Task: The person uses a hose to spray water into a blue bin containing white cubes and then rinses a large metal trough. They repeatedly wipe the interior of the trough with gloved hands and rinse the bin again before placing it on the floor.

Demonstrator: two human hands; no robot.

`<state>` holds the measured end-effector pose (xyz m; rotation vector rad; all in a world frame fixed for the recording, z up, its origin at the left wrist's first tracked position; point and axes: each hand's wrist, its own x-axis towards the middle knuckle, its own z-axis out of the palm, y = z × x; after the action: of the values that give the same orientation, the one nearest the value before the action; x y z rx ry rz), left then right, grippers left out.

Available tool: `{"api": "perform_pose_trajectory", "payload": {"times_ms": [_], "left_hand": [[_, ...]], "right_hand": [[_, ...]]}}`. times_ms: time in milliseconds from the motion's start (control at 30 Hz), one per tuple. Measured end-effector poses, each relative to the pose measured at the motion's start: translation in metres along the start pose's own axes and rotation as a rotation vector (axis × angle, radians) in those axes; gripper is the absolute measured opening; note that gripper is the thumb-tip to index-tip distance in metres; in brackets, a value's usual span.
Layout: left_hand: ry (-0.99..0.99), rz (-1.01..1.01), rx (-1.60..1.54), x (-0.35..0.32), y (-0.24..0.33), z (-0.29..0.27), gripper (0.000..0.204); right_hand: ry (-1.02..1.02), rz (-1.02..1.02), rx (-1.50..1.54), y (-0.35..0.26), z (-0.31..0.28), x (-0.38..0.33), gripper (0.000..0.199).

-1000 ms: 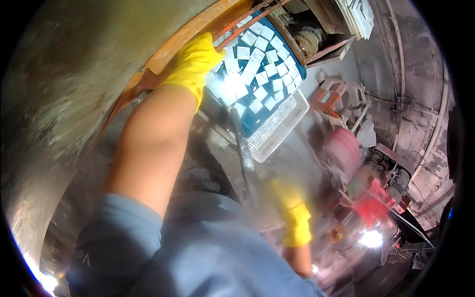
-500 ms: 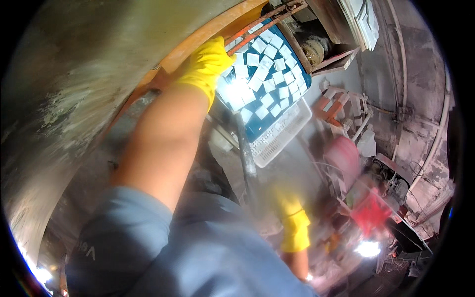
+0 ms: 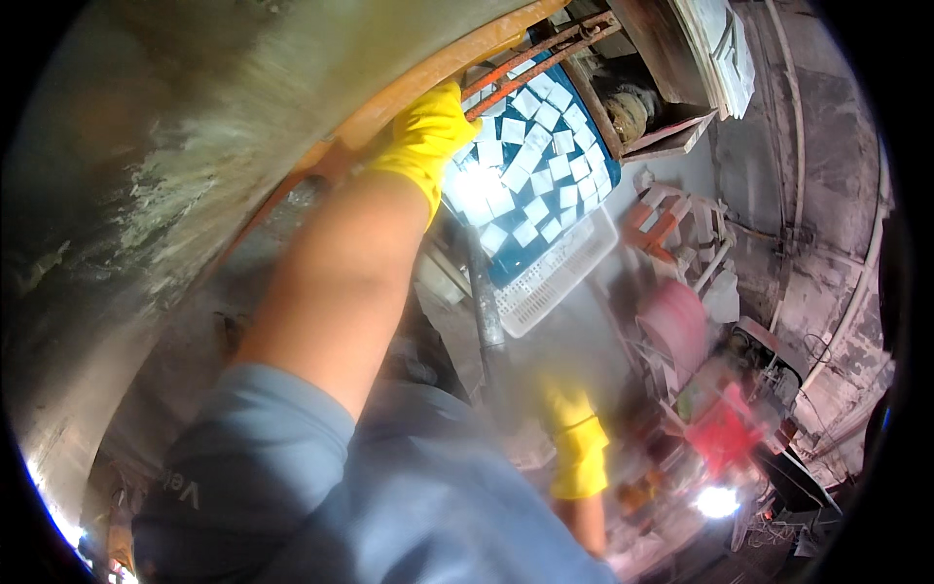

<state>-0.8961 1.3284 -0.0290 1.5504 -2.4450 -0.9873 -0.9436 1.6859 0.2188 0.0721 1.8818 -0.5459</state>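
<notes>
Your left hand (image 3: 426, 136) grips the orange rim (image 3: 428, 78) at 12 o'clock, tight against the blue crate (image 3: 545, 185). Right hand (image 3: 574, 443) blurry, can't tell its grip. Everything's slid slightly rightward since before.

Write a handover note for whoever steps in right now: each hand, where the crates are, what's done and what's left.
Left hand, yellow-gloved, is raised with its grip on the orange frame edge beside the blue crate of white tiles.
Right hand, yellow-gloved, hangs low and blurred; whether it holds anything cannot be told.
The blue crate sits over a white crate.
Done: crate full of tiles.
Left: both crates untouched.
</notes>
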Motion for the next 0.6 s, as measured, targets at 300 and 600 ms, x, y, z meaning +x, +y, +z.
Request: {"api": "perform_pose_trajectory", "payload": {"times_ms": [300,600], "left_hand": [[-0.023,0.002,-0.014,0.008,-0.007,0.009,0.07],[-0.104,-0.052,-0.052,0.008,0.003,-0.008,0.067]], "right_hand": [[-0.04,0.116,0.105,0.021,-0.004,0.02,0.041],[-0.027,0.124,0.151,0.01,0.006,0.025,0.041]]}}
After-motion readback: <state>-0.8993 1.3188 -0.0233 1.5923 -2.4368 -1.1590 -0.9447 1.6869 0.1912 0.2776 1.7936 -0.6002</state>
